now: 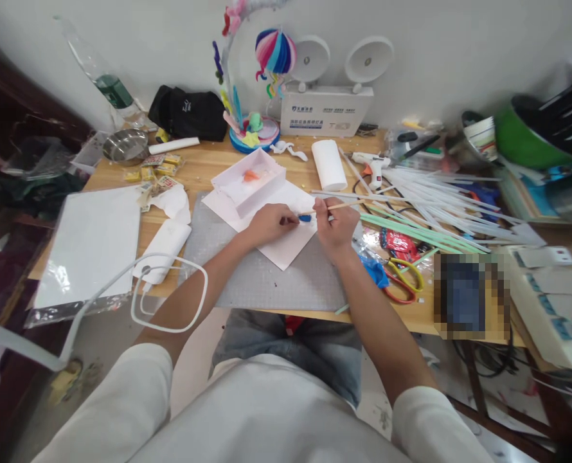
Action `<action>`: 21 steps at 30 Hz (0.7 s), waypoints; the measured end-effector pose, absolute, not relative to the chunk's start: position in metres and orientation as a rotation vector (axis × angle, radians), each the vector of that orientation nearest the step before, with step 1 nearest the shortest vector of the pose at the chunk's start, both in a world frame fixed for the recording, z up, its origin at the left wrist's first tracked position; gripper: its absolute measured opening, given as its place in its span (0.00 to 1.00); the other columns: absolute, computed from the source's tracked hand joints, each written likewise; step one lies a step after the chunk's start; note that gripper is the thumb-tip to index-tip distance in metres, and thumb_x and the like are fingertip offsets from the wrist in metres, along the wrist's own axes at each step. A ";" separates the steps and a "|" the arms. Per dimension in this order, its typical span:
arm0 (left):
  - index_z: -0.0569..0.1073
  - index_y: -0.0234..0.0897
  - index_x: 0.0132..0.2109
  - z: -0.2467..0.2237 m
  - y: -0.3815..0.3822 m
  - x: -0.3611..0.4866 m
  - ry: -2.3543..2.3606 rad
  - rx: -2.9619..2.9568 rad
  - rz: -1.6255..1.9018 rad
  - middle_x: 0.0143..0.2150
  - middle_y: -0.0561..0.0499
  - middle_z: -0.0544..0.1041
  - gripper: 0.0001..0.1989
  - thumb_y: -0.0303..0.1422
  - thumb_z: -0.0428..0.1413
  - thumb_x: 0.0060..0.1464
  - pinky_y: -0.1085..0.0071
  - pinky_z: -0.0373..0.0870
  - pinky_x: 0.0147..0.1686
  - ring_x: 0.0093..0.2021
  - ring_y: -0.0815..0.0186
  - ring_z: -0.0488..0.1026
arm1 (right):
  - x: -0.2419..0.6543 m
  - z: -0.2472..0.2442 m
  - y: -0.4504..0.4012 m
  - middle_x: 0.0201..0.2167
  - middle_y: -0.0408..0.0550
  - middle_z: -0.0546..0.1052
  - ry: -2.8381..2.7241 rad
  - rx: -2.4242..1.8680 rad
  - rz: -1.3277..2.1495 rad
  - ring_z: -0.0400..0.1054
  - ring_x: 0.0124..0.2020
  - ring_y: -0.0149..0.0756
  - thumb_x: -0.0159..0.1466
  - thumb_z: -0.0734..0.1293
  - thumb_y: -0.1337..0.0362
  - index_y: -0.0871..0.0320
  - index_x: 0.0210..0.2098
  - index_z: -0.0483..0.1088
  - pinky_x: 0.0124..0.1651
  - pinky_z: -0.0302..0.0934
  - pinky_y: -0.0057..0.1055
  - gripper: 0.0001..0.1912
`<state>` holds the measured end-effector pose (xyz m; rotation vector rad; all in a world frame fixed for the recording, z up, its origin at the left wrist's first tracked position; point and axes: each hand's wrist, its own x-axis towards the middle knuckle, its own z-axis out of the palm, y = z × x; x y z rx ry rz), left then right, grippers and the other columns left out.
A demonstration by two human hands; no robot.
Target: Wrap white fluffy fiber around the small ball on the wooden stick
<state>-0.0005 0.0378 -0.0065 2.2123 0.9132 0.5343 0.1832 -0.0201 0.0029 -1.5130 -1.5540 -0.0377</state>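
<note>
My right hand [337, 225] is closed around a thin wooden stick [346, 205], which slants across above the white paper [286, 247]. The stick's left end reaches close to the fingertips of my left hand [272, 225]. Those fingers are pinched together, and what they hold is too small to make out. Between the two hands shows a small dark blue piece [304, 218]; whether it lies on the paper or is held, I cannot tell. Just beyond my left hand stands an open white box [252, 202] with an orange bit [250, 175] inside.
The paper lies on a grey cutting mat [228, 283]. To the right are a hot glue gun [373, 168], many white strips [440, 193], green strips [411, 231] and scissors [409, 280]. A white power bank [163, 251] with a cable lies left. A colourful pipe-cleaner lamp [254, 132] stands behind.
</note>
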 end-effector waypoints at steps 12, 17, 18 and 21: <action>0.82 0.37 0.40 -0.009 0.034 0.018 1.149 2.147 0.667 0.37 0.49 0.80 0.06 0.30 0.60 0.58 0.70 0.64 0.35 0.34 0.66 0.72 | 0.187 0.009 -0.027 0.20 0.47 0.74 -1.417 -1.485 -0.183 0.67 0.24 0.33 0.73 0.54 0.51 0.54 0.23 0.68 0.32 0.55 0.32 0.27; 0.82 0.37 0.40 -0.009 0.036 0.019 1.171 2.121 0.652 0.38 0.48 0.81 0.05 0.31 0.61 0.58 0.69 0.64 0.36 0.35 0.66 0.72 | 0.186 0.005 -0.026 0.20 0.47 0.73 -1.541 -1.495 -0.106 0.66 0.24 0.33 0.73 0.54 0.51 0.54 0.22 0.66 0.32 0.54 0.32 0.26; 0.82 0.37 0.40 -0.009 0.036 0.019 1.170 2.123 0.647 0.38 0.48 0.81 0.05 0.31 0.61 0.58 0.69 0.64 0.36 0.35 0.66 0.72 | 0.185 0.004 -0.026 0.20 0.46 0.73 -1.555 -1.495 -0.098 0.66 0.24 0.33 0.73 0.54 0.51 0.54 0.23 0.67 0.33 0.53 0.32 0.26; 0.82 0.36 0.40 -0.009 0.036 0.018 1.170 2.124 0.644 0.38 0.48 0.81 0.05 0.31 0.62 0.59 0.69 0.63 0.35 0.34 0.66 0.72 | 0.185 0.002 -0.025 0.21 0.46 0.74 -1.572 -1.468 -0.098 0.66 0.25 0.33 0.72 0.56 0.53 0.55 0.24 0.68 0.33 0.54 0.32 0.24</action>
